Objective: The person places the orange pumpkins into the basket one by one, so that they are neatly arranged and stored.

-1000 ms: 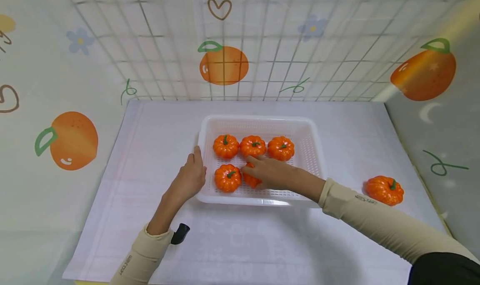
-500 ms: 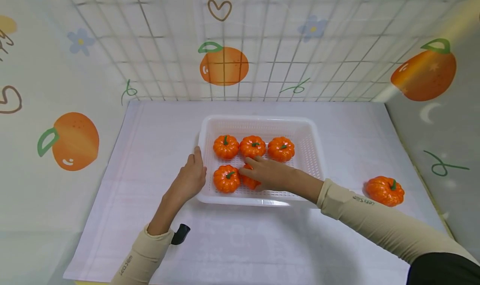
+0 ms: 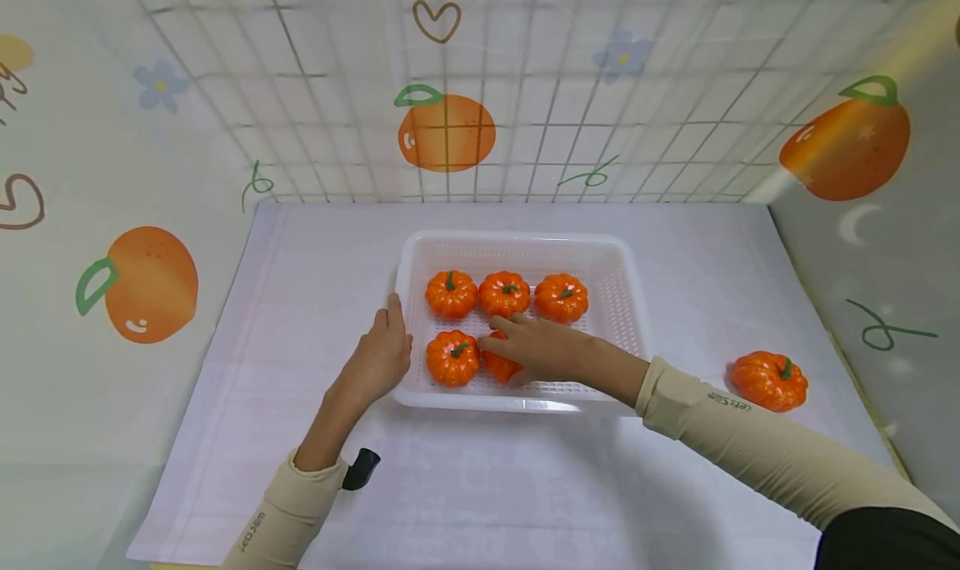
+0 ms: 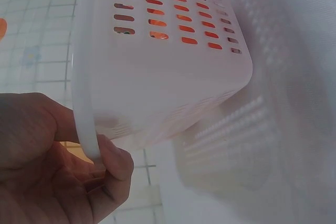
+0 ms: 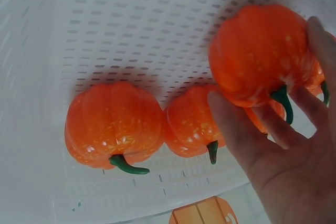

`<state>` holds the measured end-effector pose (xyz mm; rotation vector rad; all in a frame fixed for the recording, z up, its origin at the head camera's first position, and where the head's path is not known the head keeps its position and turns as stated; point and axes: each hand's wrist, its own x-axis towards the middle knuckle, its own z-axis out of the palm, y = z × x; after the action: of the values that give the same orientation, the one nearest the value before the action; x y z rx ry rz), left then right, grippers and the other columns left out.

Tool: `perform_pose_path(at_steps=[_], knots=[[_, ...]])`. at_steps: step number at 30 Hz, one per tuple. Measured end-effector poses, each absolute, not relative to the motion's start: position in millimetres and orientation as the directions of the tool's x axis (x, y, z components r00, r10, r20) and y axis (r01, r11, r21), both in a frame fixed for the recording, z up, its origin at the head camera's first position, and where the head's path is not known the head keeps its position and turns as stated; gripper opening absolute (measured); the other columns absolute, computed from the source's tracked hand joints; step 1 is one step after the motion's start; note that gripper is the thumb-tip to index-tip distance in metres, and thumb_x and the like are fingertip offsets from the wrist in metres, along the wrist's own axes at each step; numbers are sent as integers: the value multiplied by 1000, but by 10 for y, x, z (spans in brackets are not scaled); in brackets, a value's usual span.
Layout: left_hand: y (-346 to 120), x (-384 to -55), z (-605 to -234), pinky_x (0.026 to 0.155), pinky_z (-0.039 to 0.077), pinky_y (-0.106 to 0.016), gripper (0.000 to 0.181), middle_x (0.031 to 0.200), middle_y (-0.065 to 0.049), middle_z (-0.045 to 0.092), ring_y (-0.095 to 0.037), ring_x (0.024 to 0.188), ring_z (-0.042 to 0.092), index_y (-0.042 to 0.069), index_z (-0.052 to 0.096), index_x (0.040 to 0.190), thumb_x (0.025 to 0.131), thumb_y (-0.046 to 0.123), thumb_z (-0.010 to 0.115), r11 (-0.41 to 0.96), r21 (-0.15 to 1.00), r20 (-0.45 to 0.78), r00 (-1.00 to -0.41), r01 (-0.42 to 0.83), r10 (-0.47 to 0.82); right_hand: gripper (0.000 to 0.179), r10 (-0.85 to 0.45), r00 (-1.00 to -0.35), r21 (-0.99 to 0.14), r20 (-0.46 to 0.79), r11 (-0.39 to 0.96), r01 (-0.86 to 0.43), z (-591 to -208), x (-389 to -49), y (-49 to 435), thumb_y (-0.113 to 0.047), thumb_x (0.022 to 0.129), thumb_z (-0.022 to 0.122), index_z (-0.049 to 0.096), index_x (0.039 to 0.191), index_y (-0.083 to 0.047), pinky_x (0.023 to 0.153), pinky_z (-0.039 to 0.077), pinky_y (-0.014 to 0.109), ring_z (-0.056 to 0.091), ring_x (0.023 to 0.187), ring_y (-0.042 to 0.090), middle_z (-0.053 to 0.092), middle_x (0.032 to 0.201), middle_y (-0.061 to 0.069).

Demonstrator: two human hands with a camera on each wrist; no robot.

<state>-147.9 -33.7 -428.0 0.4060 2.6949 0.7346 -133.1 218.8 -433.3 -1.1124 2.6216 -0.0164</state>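
A white perforated plastic basket [image 3: 517, 404] stands on the table with several orange toy pumpkins in it. My left hand [image 3: 378, 349] holds its left end; in the left wrist view the thumb and fingers [image 4: 116, 158] pinch the rim. Inside the basket, my right hand [image 3: 547, 347] grips a pumpkin [image 5: 260, 51] in the front row, thumb and fingers spread round it. That pumpkin is partly hidden by the hand in the head view. To its left, almost touching, sits another pumpkin [image 3: 453, 358]. Three more line the back row, the middle one [image 3: 504, 293] near my fingertips.
One more pumpkin [image 3: 770, 382] lies on the white tablecloth [image 3: 322, 245] at the right, beyond the basket and beside my right sleeve. A patterned curtain [image 3: 330, 95] with a wire grid behind it rises at the table's back edge.
My right hand and its pumpkin have shifted slightly left, and the front-left pumpkin has edged left too. The left hand and basket stay put.
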Motion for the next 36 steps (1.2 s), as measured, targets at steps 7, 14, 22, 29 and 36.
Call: perform_pose_path(at_steps=[7, 14, 22, 29, 36], knots=[[-327, -1477, -4276, 70, 53, -41, 66, 125, -25, 39, -28, 77, 56, -5, 8, 144, 94, 16, 46, 826, 535, -234, -908, 178, 347, 59, -718, -657, -133, -229, 692, -710, -4295, -1322, 2204, -32, 75, 75, 48, 127, -25, 71, 49, 30, 49, 91, 22, 46, 113, 4], [-324, -1473, -4279, 70, 53, -41, 67, 127, -25, 38, -28, 79, 56, -4, 7, 144, 95, 16, 47, 830, 529, -239, -908, 176, 345, 61, -710, -680, -120, -182, 703, -701, -4192, -1352, 2262, -37, 75, 73, 48, 128, -23, 74, 48, 31, 48, 92, 22, 47, 117, 3], [-322, -1465, -4292, 70, 53, -41, 67, 127, -26, 38, -29, 79, 57, -4, 6, 144, 94, 16, 47, 825, 537, -240, -906, 175, 348, 43, -656, -750, -82, -84, 754, -651, -4001, -1390, 2421, -38, 85, 62, 50, 124, -24, 70, 49, 36, 51, 90, 26, 49, 112, 4], [-323, -1460, -4285, 69, 53, -40, 68, 127, -26, 37, -29, 79, 56, -5, 5, 144, 94, 16, 47, 821, 545, -243, -905, 171, 350, 47, -576, -816, -27, 49, 816, -577, -3805, -1399, 2718, -30, 83, 67, 51, 126, -21, 77, 48, 48, 48, 109, 35, 48, 124, 13], [-325, -1455, -4291, 69, 53, -39, 68, 125, -25, 38, -28, 77, 55, -4, 4, 144, 95, 16, 47, 821, 544, -248, -901, 174, 356, 51, -398, -901, -33, 173, 912, -410, -3682, -1299, 3189, -24, 82, 68, 49, 129, -15, 80, 44, 57, 38, 117, 41, 39, 133, 19]])
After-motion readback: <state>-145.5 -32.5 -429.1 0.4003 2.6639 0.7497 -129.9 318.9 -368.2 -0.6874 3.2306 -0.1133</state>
